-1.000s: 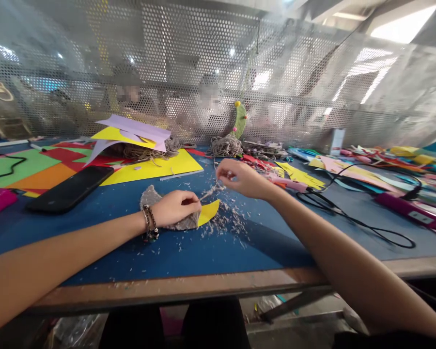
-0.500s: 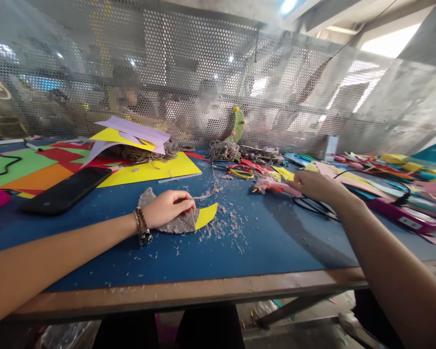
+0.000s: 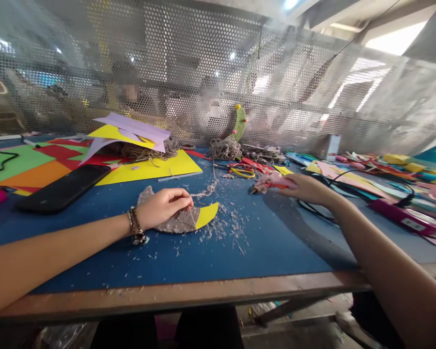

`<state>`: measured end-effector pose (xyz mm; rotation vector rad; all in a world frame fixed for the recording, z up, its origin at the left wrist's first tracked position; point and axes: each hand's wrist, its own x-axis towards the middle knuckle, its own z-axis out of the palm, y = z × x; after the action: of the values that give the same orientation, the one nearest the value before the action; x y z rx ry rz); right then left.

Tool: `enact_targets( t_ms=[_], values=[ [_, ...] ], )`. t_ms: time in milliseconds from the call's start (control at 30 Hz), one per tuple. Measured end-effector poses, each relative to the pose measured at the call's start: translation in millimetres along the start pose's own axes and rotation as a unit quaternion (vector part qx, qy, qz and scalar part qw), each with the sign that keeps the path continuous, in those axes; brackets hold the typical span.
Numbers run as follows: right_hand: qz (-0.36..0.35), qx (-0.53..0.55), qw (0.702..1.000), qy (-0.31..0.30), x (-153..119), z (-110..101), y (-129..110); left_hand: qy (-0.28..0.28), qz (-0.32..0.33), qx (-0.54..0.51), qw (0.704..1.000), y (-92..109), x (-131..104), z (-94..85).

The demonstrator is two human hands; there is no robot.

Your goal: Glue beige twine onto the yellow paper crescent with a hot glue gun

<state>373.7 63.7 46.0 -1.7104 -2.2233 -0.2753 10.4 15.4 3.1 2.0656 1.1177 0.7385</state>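
Observation:
A crescent of yellow card (image 3: 207, 215) lies on the blue tabletop, most of it wrapped in grey-brown yarn (image 3: 178, 222) and its right tip bare. My left hand (image 3: 165, 206) rests over the wrapped part, thumb and fingertips pinched on the yarn strand. From there the loose strand (image 3: 207, 191) trails back to a yarn heap (image 3: 225, 148). To the right, my right hand (image 3: 307, 188) has its fingers closed round the back of a pink and red glue gun (image 3: 272, 182), whose nozzle points left. Part of the glue gun is hidden by the hand.
Pale scraps (image 3: 227, 225) are scattered beside the crescent. A black phone (image 3: 63, 189) and coloured paper sheets (image 3: 160, 167) lie left. Yellow-handled scissors (image 3: 242, 172) sit behind. A magenta power strip (image 3: 409, 215) with cables is right. A perforated metal screen (image 3: 189, 63) stands behind the table.
My right hand has moved left and closed on the glue gun. My left hand has lifted slightly with the yarn pinched, and the trailing strand lies differently.

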Motion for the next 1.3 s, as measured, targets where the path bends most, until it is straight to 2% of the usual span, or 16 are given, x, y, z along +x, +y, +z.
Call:
enact_targets(
  t_ms=[100,167,233,333,433,500,600,767,1300],
  values=[
    [-0.015,-0.023,0.999,-0.044,3,-17,-13,0.021,-0.003,0.033,0.999,3,-3,1.4],
    [-0.022,-0.037,0.999,-0.033,9,-25,-27,0.026,-0.008,0.048,0.998,3,-5,1.5],
    [-0.066,-0.038,0.997,-0.027,14,-25,-46,0.026,-0.013,0.057,0.998,4,-6,0.9],
    [-0.148,0.0,0.988,-0.051,19,-10,-75,0.016,-0.022,0.065,0.998,4,-7,-1.0],
    [-0.212,0.044,0.974,-0.061,17,14,-92,0.004,-0.031,0.064,0.997,4,-9,-2.6],
    [-0.247,0.064,0.965,-0.053,13,27,-95,0.0,-0.036,0.064,0.997,4,-9,-3.0],
    [-0.264,0.069,0.962,-0.033,7,35,-94,-0.004,-0.045,0.063,0.997,4,-9,-3.0],
    [-0.271,0.051,0.961,0.005,2,35,-99,-0.013,-0.054,0.059,0.997,3,-9,-3.4],
    [-0.319,0.039,0.947,0.002,-6,37,-108,-0.017,-0.078,0.066,0.995,1,-9,-2.8]
  ],
)
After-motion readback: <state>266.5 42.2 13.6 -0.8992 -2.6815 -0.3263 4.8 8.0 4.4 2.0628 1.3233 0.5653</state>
